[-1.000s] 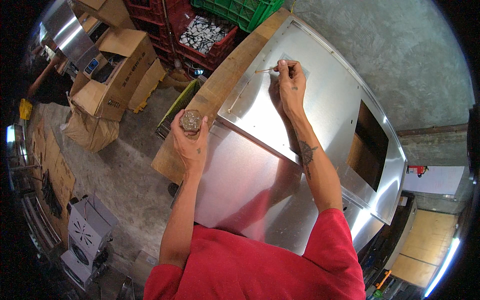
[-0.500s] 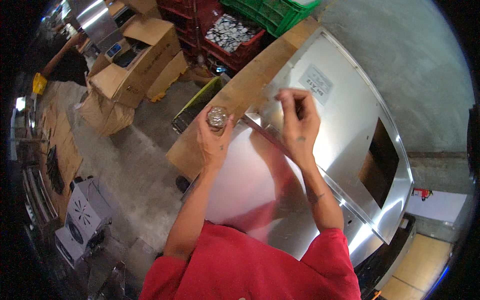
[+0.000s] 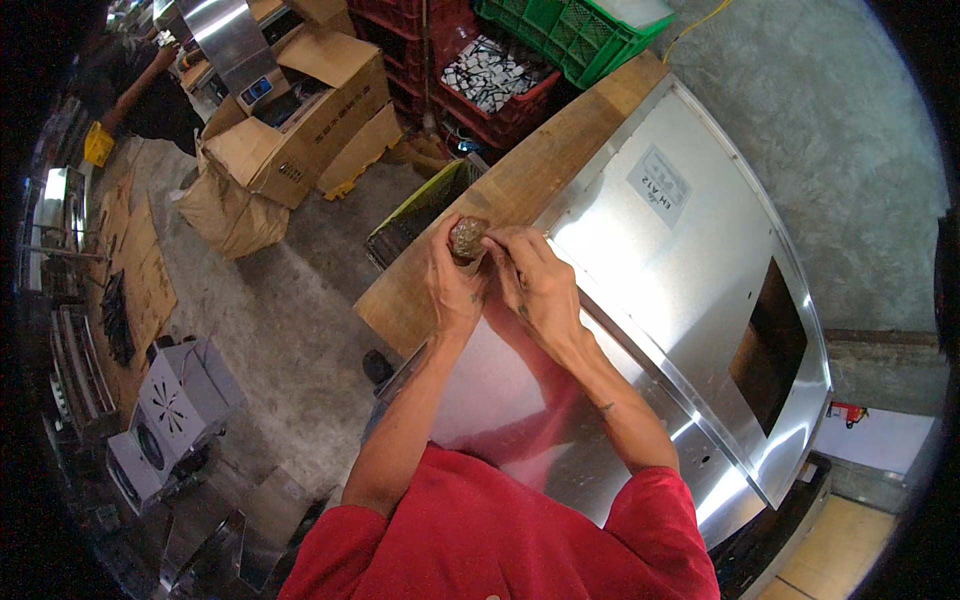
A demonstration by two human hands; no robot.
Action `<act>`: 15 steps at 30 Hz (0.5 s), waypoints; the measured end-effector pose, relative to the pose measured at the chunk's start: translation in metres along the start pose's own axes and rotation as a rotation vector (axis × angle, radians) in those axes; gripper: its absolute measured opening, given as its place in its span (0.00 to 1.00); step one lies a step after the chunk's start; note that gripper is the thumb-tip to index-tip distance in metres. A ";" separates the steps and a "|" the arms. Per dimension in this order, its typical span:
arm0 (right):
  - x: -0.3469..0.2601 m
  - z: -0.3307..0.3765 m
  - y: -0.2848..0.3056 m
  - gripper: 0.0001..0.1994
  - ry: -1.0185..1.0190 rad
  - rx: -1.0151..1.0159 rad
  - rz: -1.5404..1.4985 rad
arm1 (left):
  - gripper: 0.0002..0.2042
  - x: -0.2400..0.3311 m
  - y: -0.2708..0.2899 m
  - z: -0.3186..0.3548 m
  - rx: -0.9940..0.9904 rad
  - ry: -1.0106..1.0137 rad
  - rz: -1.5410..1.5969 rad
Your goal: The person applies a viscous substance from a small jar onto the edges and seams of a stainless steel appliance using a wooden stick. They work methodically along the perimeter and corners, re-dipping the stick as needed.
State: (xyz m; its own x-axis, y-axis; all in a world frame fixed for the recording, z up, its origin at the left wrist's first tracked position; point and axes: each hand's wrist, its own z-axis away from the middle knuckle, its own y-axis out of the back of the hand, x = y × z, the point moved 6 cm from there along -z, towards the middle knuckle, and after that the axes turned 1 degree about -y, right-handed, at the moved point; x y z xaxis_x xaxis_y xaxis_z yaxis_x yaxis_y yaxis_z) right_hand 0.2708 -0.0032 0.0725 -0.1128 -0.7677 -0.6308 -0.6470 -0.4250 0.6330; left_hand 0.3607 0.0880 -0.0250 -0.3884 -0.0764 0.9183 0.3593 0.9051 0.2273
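My left hand (image 3: 455,288) is wrapped round a small, round, shiny brownish thing with a crinkled top (image 3: 468,240); its exact kind I cannot make out. Against the right side of that thing, my right hand (image 3: 540,290) has its thumb and fingertips pinched together. Whatever sits between those fingertips, if anything, is hidden. Below both hands lies a large bent metal sheet (image 3: 500,400) with a mirror-like finish. Beside it on the right is a metal panel (image 3: 640,270) with a pale label (image 3: 660,187) and a rectangular cut-out.
A wooden board (image 3: 530,150) runs under the metal. Beyond stand a green crate (image 3: 560,35), a red crate (image 3: 510,120) of small pieces and an open cardboard box (image 3: 320,130). At far left are a person (image 3: 150,110) and a grey metal housing (image 3: 180,410).
My right hand has come down and left from above the panel to the round thing. My left hand still holds that thing, now tilted differently. The view has shifted slightly.
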 end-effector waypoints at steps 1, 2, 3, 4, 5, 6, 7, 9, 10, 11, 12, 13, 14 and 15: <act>0.000 0.000 0.000 0.09 -0.002 0.000 0.001 | 0.36 0.000 0.000 0.000 0.000 -0.004 0.008; 0.000 -0.001 0.001 0.08 -0.016 -0.001 -0.013 | 0.36 0.000 0.000 0.001 0.006 -0.001 -0.020; 0.000 -0.002 0.004 0.08 -0.032 0.002 -0.021 | 0.36 0.000 -0.002 0.000 0.009 0.000 -0.043; -0.001 -0.003 0.007 0.08 -0.048 0.007 -0.029 | 0.36 0.001 -0.004 -0.001 0.010 -0.001 -0.065; -0.007 -0.005 0.012 0.08 -0.041 0.045 -0.076 | 0.35 -0.003 -0.003 0.000 0.007 0.031 -0.038; -0.013 -0.008 0.021 0.07 -0.034 0.088 -0.106 | 0.35 -0.010 -0.005 0.002 -0.003 0.061 0.004; -0.017 -0.010 0.031 0.07 -0.027 0.131 -0.131 | 0.34 -0.010 -0.008 0.002 -0.017 0.093 0.050; -0.010 -0.015 0.051 0.05 -0.148 0.197 -0.188 | 0.32 -0.005 -0.001 0.000 0.011 0.107 -0.041; -0.004 -0.021 0.063 0.05 -0.209 0.232 -0.200 | 0.32 -0.003 0.001 -0.002 0.024 0.136 -0.041; 0.006 -0.027 0.074 0.05 -0.270 0.264 -0.214 | 0.31 -0.003 0.001 -0.002 0.038 0.167 -0.043; 0.021 -0.036 0.089 0.06 -0.292 0.332 -0.259 | 0.31 -0.004 0.001 -0.003 0.035 0.149 -0.064; 0.040 -0.047 0.108 0.07 -0.270 0.431 -0.299 | 0.31 -0.003 0.001 -0.003 0.029 0.130 -0.084; 0.060 -0.059 0.128 0.10 -0.223 0.514 -0.325 | 0.31 0.000 0.000 -0.003 0.027 0.110 -0.109; 0.092 -0.068 0.145 0.12 -0.271 0.550 -0.299 | 0.31 0.003 -0.002 -0.003 0.014 0.112 -0.106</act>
State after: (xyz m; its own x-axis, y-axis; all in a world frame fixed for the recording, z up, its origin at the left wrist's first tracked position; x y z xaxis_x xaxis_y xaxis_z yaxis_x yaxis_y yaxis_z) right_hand 0.2177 -0.1676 0.1369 -0.0081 -0.4774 -0.8787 -0.9609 -0.2396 0.1390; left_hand 0.3617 0.0843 -0.0219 -0.3266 -0.2175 0.9198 0.3089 0.8952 0.3214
